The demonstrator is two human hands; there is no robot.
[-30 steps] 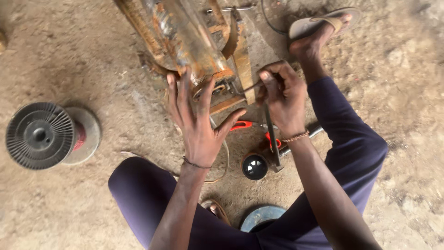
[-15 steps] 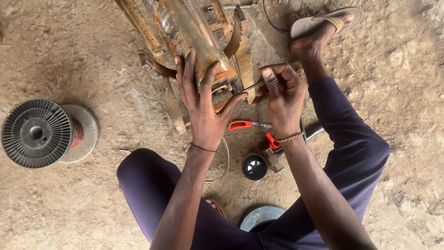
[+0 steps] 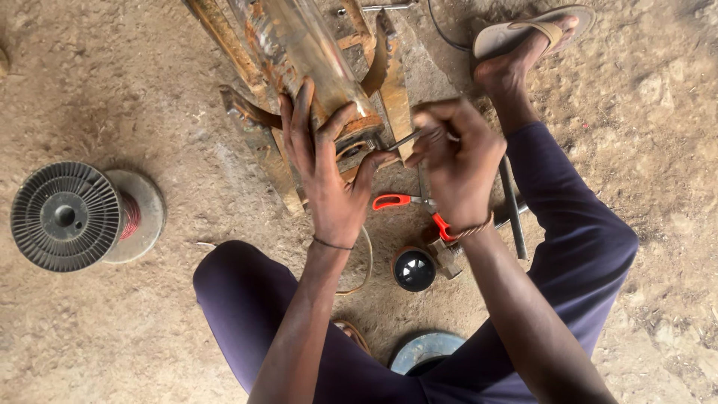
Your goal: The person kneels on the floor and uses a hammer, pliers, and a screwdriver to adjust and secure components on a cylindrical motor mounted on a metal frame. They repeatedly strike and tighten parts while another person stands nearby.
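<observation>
The person sits on the dirt floor (image 3: 134, 352) with knees spread, and a rusty metal machine (image 3: 299, 52) lies on the ground between the feet, reaching up to the top edge of the view. The left hand (image 3: 329, 176) lies flat on the near end of the machine, fingers spread over the rusted casing and pressing on it rather than gripping. The right hand (image 3: 456, 164) is clenched around a thin metal tool (image 3: 404, 140), whose tip touches the machine's end just beside the left thumb.

On the floor under the right wrist lie pliers with red handles (image 3: 393, 200), and a dark metal rod (image 3: 512, 209) lies along the right forearm's outer side. Near the pliers, closer to the body, stands a small round black part (image 3: 413, 269), with a small metal block touching it on its right. A round grey lid (image 3: 426, 350) shows at the bottom edge between the legs. Well apart to the left stands a black spool of reddish wire (image 3: 71, 217). A sandal (image 3: 531, 30) on one foot sits at the top right.
</observation>
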